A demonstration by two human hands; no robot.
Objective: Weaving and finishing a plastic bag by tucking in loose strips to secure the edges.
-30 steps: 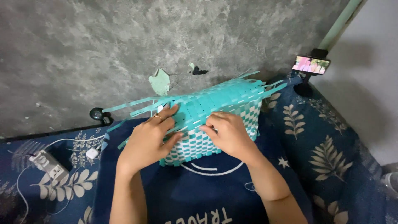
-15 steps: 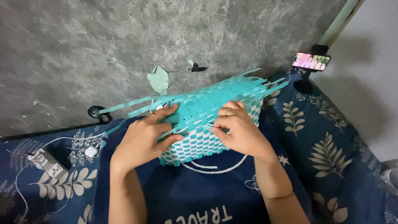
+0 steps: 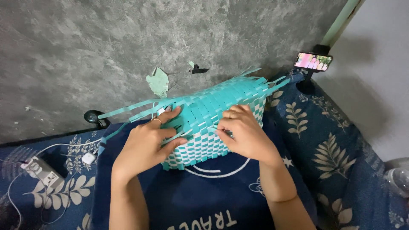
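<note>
A woven basket [image 3: 213,108] of teal and white plastic strips lies on my lap, with loose teal strip ends [image 3: 123,111] sticking out to the left and to the upper right. My left hand [image 3: 147,140] rests on the basket's left part, thumb and fingers pinching a teal strip; a ring is on one finger. My right hand [image 3: 245,132] presses on the basket's middle, fingertips gripping a strip at the weave. Both hands touch the basket.
A dark blue cloth with a leaf print [image 3: 332,140] covers the surface around me. A power strip [image 3: 40,169] with a white charger [image 3: 88,158] lies at the left. A phone on a stand [image 3: 313,61] is at the upper right. A grey wall [image 3: 106,42] is behind.
Both hands shifted slightly on the basket; the right hand moved up and left along the weave, and the left thumb closed onto a strip.
</note>
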